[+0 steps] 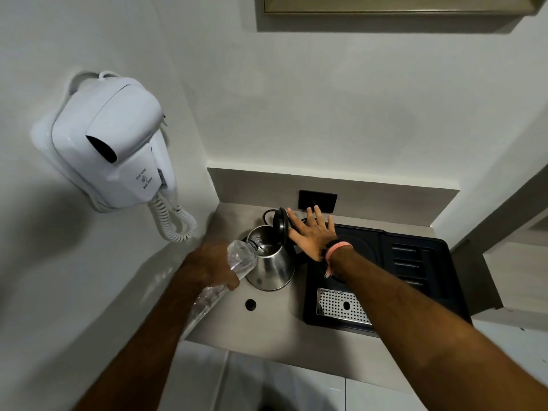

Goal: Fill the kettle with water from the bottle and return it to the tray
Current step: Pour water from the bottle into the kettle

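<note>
A steel kettle (272, 268) stands on the grey counter, left of the black tray (439, 268). Its black lid (281, 225) is swung up. My left hand (212, 266) grips a clear plastic bottle (240, 261), tilted with its neck over the kettle's open mouth. My right hand (312, 232) is spread flat, fingers apart, its palm against the raised lid on the lid's right side. Water is visible inside the kettle.
The tray holds a round base, slotted compartments and a perforated metal drip plate (341, 307). A black bottle cap (251, 304) lies on the counter (267, 327). A black wall socket (317, 200) sits behind. A white hair dryer (112, 143) hangs on the left wall.
</note>
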A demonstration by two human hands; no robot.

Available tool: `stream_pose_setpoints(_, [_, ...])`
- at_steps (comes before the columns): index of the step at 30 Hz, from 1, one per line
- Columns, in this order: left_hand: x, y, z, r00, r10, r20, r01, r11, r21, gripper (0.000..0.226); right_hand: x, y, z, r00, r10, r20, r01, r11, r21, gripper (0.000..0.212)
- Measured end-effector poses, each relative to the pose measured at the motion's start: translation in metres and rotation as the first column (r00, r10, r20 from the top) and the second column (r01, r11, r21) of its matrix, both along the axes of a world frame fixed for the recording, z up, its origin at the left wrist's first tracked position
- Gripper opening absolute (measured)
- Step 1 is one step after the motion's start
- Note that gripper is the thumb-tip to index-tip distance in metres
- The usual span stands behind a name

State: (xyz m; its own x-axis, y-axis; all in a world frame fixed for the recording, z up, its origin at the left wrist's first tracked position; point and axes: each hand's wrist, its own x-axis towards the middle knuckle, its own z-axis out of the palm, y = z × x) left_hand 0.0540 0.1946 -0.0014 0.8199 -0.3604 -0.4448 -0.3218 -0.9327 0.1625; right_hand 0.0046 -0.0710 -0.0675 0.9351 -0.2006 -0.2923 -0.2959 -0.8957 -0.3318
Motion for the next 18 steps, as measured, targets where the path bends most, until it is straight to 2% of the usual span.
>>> stream_pose_setpoints(18, [-0.0002,0.0045,-0.0047,1.0,0.024,-0.007,-0.024,1.0,-0.019,0.09,0.0011,0.0006,-0.0006,1.0,-0.006,-0.025,0.006,1.0,0.027,0.067])
